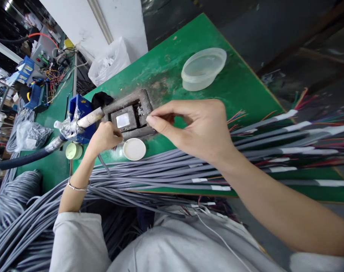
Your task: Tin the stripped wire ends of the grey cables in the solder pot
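Observation:
My left hand (pixel 105 136) is closed around the end of a grey cable (pixel 104 166), with thin wire tips poking out by the fingers. Those tips reach the edge of a small round white dish (pixel 134 149). Just beyond sits a solder pot (pixel 145 100) with a shiny square of molten metal (pixel 123 120) in its middle. My right hand (pixel 200 130) hovers at the pot's right side, thumb and index finger pinched together. Whatever may be between those fingertips is too small to make out.
Many grey cables (pixel 160 166) cross the bench front, stripped coloured ends to the right. An oval plastic tub (pixel 204 70) stands on the green table (pixel 166 62). A fume hose (pixel 27 160) points at the pot from the left. A plastic bag (pixel 111 62) is behind.

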A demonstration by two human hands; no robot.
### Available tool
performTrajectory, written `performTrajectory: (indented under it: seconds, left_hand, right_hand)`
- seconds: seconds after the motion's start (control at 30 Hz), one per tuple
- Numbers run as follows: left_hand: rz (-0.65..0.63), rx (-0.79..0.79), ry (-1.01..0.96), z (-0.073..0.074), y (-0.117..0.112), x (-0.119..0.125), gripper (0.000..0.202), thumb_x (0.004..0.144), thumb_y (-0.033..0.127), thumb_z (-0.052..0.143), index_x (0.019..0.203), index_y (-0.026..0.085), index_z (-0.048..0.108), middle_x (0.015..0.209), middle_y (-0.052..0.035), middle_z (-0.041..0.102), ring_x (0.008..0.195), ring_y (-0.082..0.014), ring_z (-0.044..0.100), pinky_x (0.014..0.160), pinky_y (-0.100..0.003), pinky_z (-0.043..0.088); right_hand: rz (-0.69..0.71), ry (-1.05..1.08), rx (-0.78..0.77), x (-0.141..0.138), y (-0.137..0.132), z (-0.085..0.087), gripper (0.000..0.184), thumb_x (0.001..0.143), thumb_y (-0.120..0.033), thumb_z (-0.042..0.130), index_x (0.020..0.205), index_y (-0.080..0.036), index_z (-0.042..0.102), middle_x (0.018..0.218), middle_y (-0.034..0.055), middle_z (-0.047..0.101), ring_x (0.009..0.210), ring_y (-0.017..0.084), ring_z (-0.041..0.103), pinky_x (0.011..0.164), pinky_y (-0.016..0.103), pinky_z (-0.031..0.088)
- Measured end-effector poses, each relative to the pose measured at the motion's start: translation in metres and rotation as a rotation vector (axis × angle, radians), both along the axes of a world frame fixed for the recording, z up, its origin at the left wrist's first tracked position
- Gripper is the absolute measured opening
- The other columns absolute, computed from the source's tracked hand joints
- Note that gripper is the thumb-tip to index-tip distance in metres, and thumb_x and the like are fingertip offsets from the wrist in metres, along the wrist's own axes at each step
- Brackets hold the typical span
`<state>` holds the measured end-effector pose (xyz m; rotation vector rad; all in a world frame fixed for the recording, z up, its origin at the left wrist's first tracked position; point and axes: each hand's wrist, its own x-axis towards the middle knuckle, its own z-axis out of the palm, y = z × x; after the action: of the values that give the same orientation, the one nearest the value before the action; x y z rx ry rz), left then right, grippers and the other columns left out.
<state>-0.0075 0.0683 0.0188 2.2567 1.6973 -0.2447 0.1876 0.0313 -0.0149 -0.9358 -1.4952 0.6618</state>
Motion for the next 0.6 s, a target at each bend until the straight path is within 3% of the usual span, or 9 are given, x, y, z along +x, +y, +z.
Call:
performTrajectory:
  seconds: [0.2, 0.37, 0.47, 0.6]
  left_hand:
    - [-0.026, -0.012, 0.082, -0.018, 0.003, 0.002, 0.019, 0.063, 0.009, 0.055, 0.065, 0.011, 0.074, 0.053, -0.0055, 0.065, 0.057, -0.0168, 0.059, 0.057, -0.026, 0.043]
    - [-0.015, -0.021, 0.064, -0.014, 0.005, 0.0, 0.017, 0.064, 0.012, 0.056, 0.063, 0.011, 0.073, 0.057, -0.006, 0.066, 0.059, -0.0175, 0.06, 0.061, -0.027, 0.045]
    - [0.082, 0.121, 0.057, -0.012, 0.009, -0.002, 0.018, 0.067, 0.014, 0.055, 0.068, 0.011, 0.073, 0.066, -0.0075, 0.069, 0.065, -0.0191, 0.061, 0.069, -0.03, 0.046]
    - [0.208, 0.265, 0.112, -0.023, 0.018, -0.003, 0.024, 0.072, 0.013, 0.049, 0.075, 0.01, 0.072, 0.073, -0.0124, 0.068, 0.077, -0.0238, 0.06, 0.077, -0.035, 0.045]
  right_hand:
    - [-0.004, 0.015, 0.002, 0.001, 0.001, -0.001, 0.013, 0.077, -0.018, 0.061, 0.065, -0.019, 0.067, 0.054, -0.0034, 0.063, 0.05, 0.01, 0.055, 0.049, 0.023, 0.042]
    - [-0.019, 0.03, 0.027, 0.001, 0.001, 0.0, 0.013, 0.077, -0.016, 0.061, 0.066, -0.017, 0.067, 0.053, -0.0022, 0.062, 0.049, 0.009, 0.053, 0.048, 0.023, 0.041]
    - [-0.015, 0.029, 0.029, 0.002, 0.0, 0.001, 0.013, 0.077, -0.015, 0.061, 0.066, -0.017, 0.067, 0.054, -0.0021, 0.063, 0.05, 0.009, 0.053, 0.049, 0.022, 0.042]
    - [-0.028, 0.024, 0.046, 0.001, 0.0, 0.001, 0.013, 0.077, -0.015, 0.061, 0.066, -0.015, 0.068, 0.053, -0.0024, 0.062, 0.048, 0.008, 0.052, 0.047, 0.022, 0.041]
